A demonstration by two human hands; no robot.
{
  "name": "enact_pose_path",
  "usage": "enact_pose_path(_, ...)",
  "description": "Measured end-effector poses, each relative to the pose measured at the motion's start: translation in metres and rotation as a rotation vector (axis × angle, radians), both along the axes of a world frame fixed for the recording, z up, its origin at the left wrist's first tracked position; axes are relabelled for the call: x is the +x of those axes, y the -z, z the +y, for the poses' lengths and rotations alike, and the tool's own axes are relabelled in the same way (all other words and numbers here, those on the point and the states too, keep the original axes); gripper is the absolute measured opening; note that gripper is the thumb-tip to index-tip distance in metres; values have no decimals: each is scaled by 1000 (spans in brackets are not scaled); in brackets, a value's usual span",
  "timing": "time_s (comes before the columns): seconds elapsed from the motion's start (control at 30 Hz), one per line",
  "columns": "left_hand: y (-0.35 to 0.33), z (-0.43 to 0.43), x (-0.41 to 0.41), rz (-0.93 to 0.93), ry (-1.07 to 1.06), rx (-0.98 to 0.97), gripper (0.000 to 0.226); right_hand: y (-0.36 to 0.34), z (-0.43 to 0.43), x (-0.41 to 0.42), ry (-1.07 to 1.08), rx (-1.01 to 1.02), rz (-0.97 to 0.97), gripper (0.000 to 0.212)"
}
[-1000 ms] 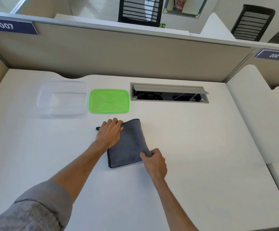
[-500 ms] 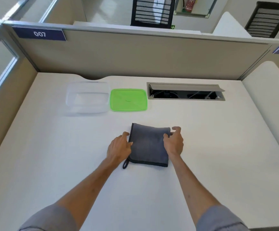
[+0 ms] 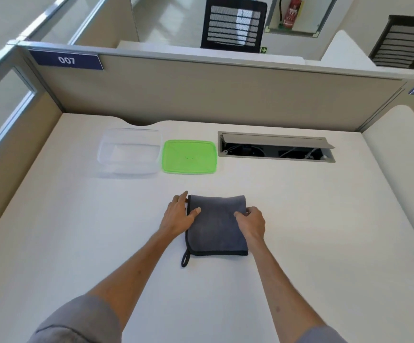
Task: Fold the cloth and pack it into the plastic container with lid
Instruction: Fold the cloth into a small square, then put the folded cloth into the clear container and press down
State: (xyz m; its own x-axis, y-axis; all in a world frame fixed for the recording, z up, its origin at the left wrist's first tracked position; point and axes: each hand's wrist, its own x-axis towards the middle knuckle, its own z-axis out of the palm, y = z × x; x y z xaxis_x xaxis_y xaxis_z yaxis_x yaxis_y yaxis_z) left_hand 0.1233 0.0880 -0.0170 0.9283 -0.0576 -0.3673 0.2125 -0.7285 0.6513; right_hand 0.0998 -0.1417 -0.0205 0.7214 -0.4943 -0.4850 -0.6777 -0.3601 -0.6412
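A folded grey cloth [image 3: 215,229] with a dark hem and a hanging loop at its near left corner lies flat on the white desk [image 3: 300,231]. My left hand [image 3: 178,216] grips the cloth's left edge, thumb on top. My right hand [image 3: 251,222] grips its right edge, thumb on top. Beyond the cloth, at the back left, stands the clear plastic container [image 3: 129,152], open and with nothing in it. Its green lid [image 3: 189,157] lies flat on the desk just to the right of it.
An open cable tray [image 3: 276,149] is set into the desk at the back right. Beige partition walls [image 3: 213,95] close off the back and left. A second desk surface [image 3: 403,169] adjoins on the right.
The cloth has been turned from a slanted lie to square in front of me. Both hands moved from its ends to its left and right edges, thumbs now on top.
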Motion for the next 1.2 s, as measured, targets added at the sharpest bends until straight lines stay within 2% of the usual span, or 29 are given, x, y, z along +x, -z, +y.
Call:
enact_pose_path(0.2,3,-2,14,58,-96,-63,61,0,-11,12,16,205,57,17)
enact_pose_path(0.33,3,-2,10,127,-206,-303,50,-1,-21,14,-23,245,35,26)
enact_pose_path(0.47,5,9,2,253,-246,-503,50,1,-22,14,-47,241,5,24)
enact_pose_path(0.57,5,17,-2,259,-268,-601,46,1,-16,11,-44,234,-17,23)
enact_pose_path(0.7,-2,35,3,161,-299,-646,29,-7,0,15,-32,285,-97,21)
enact_pose_path(0.93,-34,97,23,129,-328,-693,23,-40,59,46,-138,396,-252,19)
enact_pose_path(1.1,-66,155,48,36,-354,-692,26,-64,116,90,-182,472,-326,19)
enact_pose_path(1.2,-85,188,77,-16,-330,-627,39,-76,150,119,-189,484,-370,21)
